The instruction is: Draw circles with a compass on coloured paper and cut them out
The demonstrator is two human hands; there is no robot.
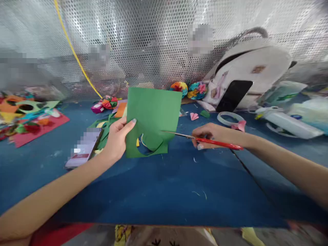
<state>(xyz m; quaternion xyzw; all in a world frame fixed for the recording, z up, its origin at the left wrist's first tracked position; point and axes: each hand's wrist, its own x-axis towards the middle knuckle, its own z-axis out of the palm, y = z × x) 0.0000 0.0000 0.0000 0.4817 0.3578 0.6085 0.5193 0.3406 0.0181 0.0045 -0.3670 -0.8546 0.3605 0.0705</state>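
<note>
My left hand (118, 138) pinches the left edge of a green sheet of paper (153, 106), thumb on the near face. The sheet is held up above the blue table, with a curved cut-out near its lower edge. In my right hand (208, 135) is a pair of scissors (220, 143) with red handles, its fingers closed around them. The blades point left and reach the right part of the sheet, near the cut. Whether the blades are fully closed is hard to make out. Small paper slivers (200, 194) lie on the table below.
A phone (85, 148) lies left of my left hand, beside green paper scraps (106, 130). Coloured paper pieces (30, 118) heap at the far left. Behind stand a white backpack (253, 68) with a black phone (234, 95) against it, tape (229, 118) and paper flowers (197, 90).
</note>
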